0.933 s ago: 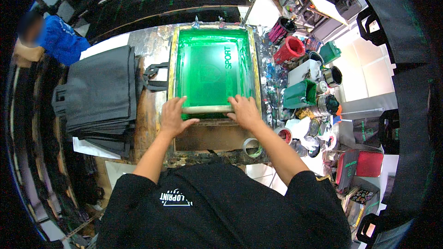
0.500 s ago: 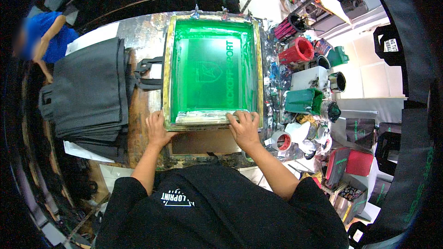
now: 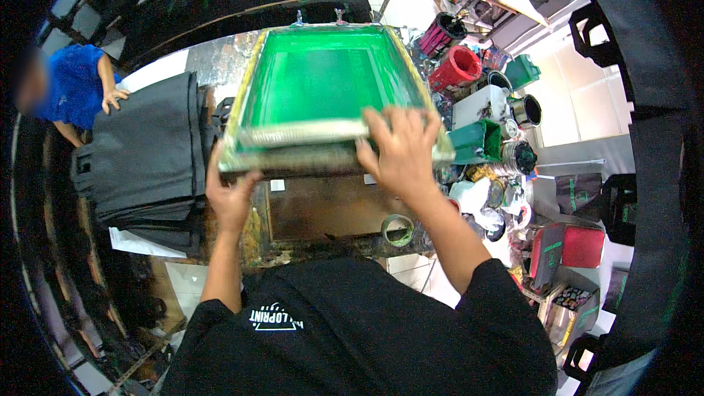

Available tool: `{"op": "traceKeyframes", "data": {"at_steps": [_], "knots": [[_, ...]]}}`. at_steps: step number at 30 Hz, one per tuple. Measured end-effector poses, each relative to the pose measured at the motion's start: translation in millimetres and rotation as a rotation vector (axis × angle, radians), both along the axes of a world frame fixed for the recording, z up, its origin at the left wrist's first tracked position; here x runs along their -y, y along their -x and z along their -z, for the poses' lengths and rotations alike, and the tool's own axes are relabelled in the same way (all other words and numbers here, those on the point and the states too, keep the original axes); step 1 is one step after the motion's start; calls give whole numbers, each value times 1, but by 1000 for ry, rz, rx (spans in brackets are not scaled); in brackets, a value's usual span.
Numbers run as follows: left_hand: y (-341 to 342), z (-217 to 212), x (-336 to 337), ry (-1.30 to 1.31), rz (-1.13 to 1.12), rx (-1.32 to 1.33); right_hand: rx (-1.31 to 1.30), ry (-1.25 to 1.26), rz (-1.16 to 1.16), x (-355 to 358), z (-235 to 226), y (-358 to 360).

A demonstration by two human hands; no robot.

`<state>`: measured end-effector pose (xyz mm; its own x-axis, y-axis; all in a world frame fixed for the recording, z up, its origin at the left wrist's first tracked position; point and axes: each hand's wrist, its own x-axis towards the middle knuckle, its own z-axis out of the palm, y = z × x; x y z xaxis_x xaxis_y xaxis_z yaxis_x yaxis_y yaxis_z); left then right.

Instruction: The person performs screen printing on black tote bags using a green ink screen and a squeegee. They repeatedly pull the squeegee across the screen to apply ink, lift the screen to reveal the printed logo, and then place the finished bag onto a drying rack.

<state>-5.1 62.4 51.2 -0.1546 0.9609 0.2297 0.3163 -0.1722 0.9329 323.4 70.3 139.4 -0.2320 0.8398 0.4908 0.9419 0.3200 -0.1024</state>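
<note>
Worktable point(image 3: 227, 53): stained; dark bags point(image 3: 150, 139), left edge.
Screen frame point(image 3: 323, 81): near edge raised.
Left hand point(image 3: 231, 194): grips near-left corner.
Right hand point(image 3: 400, 150): across squeegee point(image 3: 308, 132); grip unclear.

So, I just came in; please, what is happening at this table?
A person holds a framed green screen tilted, its near edge raised above the table. The left hand grips the near left corner. The right hand is at the near edge on the right, its fingers over the end of a pale bar; blur hides the exact grip. On the left, a co-worker in blue has one hand at a stack of dark bags.
</note>
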Motion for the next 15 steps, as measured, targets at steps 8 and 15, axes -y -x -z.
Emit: {"op": "traceKeyframes", "data": {"at_steps": [8, 15], "knots": [[-27, -16, -93, -302, -87, 98, 31, -319, 26, -117, -88, -1], [-14, 142, -22, 440, -180, -839, 83, -359, 67, -139, -104, -8]]}}
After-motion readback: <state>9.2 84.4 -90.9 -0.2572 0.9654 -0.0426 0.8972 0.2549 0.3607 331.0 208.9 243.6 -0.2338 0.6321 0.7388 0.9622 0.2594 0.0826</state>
